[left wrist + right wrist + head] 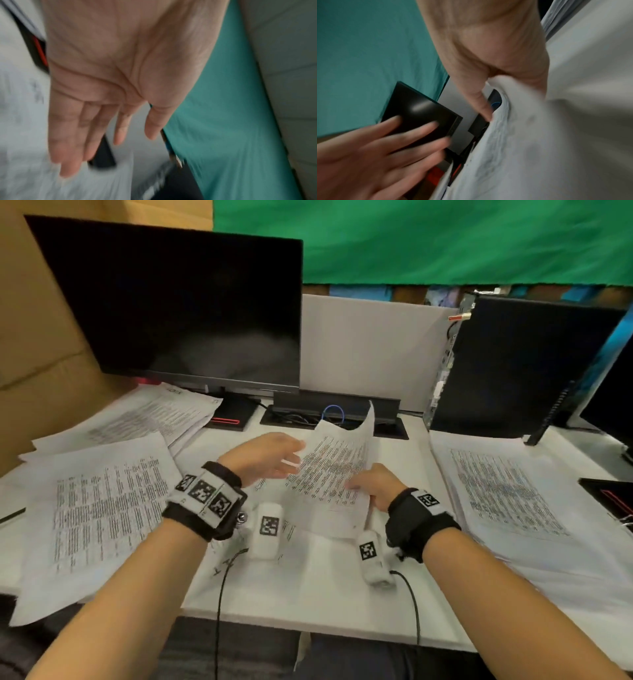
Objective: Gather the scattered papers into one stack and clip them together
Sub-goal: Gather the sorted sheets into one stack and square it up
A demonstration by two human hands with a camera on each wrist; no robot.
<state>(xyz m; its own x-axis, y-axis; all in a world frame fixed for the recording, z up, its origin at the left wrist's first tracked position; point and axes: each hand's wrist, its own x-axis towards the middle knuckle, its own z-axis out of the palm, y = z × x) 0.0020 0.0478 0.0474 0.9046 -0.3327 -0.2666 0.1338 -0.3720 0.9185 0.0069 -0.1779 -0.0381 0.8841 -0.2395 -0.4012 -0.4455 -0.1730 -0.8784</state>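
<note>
Several printed sheets were found still apart on the desk point(308, 594): a left pile point(102, 508) at nine o'clock, a back pile point(154, 416) at ten o'clock, a lifted sheet point(329, 474) at centre and a right pile point(507, 491) at three o'clock. No clip could be identified in any view.

Risks were judged as follows. The left pile overhung the near desk edge, and it could be brushed off by a forearm. The lifted sheet was bowed upward, its far corner curling toward twelve o'clock; a crease or a slip was considered likely, because it was held along one edge only. Snagging on the wrist cables point(219, 594) was also considered possible.

Grip was recorded left to right. The left hand point(267, 457) was seen with its fingers straight and spread, holding nothing, just beside the sheet's left edge; contact could not be confirmed. The right hand point(373, 484) was seen pinching the lifted sheet at its near right edge, thumb above and fingers beneath.
</note>
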